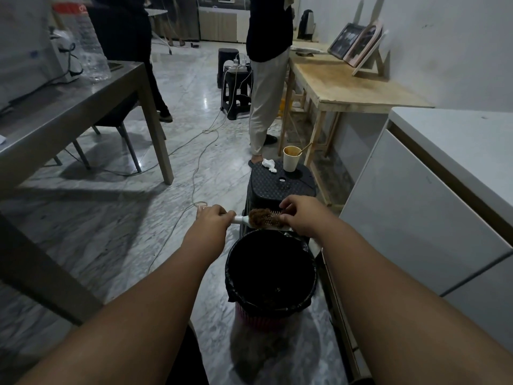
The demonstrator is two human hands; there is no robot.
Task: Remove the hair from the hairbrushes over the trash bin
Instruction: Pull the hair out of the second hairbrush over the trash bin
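hands 2: left hand [212, 218], right hand [301, 215] | hairbrush [262, 218] 1 | trash bin [272, 307] 1 | black stools 3, nearest [281, 187] | paper cup [291, 159] 1 | tables 2: grey table [83, 107], wooden table [347, 81] | standing people 2

Floor [116, 234]: grey-veined marble, polished, glossy with light glare.
Bin [251, 318]: ribbed pink plastic wall; liner [311, 287] is thin black plastic film, crinkled, faint sheen at the rim.
Brush [241, 219], just above the bin's far rim: handle smooth white plastic; hair [261, 217] on it brown, fuzzy, matt.
Stool [273, 184] beyond the bin: black plastic, woven-pattern texture, matt.
Cup [291, 159] on the stool: paper, matt cream. Tissue [269, 165] beside it: crumpled white paper.
Table [358, 87] right of the stool: bare wood, unfinished, stained.
Left table [69, 107]: smooth grey top, dull sheen.
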